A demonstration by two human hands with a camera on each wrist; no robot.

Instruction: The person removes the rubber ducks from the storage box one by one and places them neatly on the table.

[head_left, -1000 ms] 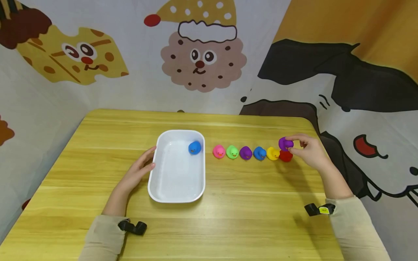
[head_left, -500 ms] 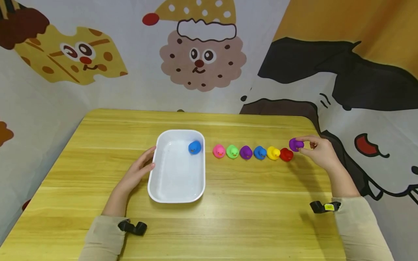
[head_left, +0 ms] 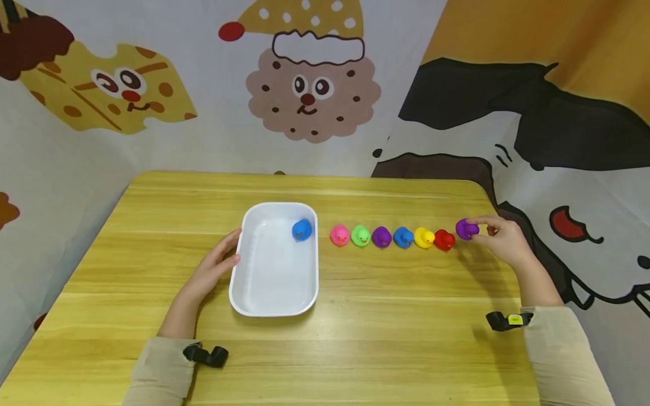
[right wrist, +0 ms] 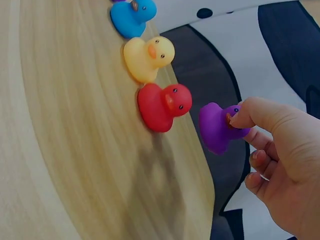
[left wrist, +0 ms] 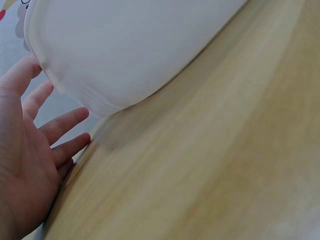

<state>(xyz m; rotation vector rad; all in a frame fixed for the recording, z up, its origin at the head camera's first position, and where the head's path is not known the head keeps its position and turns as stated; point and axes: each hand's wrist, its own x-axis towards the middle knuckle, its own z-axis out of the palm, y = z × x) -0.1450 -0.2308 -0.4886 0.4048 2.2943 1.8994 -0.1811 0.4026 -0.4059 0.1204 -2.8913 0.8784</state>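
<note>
My right hand [head_left: 503, 239] pinches a purple rubber duck [right wrist: 216, 127] by its head between thumb and finger, just past the right end of a row of ducks. Nearest to it in the row is a red rubber duck [right wrist: 162, 106]; leftward follow a yellow duck [head_left: 424, 237], a blue duck [head_left: 403, 237], another purple duck [head_left: 382, 237], a green duck [head_left: 361, 236] and a pink duck [head_left: 340, 235]. Extended fingers of my left hand [head_left: 215, 265] touch the left side of a white tray [left wrist: 135, 45]. Inside the tray, near its far right corner, sits one more blue duck [head_left: 302, 230].
All of this stands on a wooden table [head_left: 376, 349], whose right edge runs close to my right hand. Behind the table hangs a cloth [head_left: 203, 152] printed with cartoon figures.
My right hand has carried the purple duck rightward, from above the red duck to beyond the row's right end. The left hand and tray have stayed in place.
</note>
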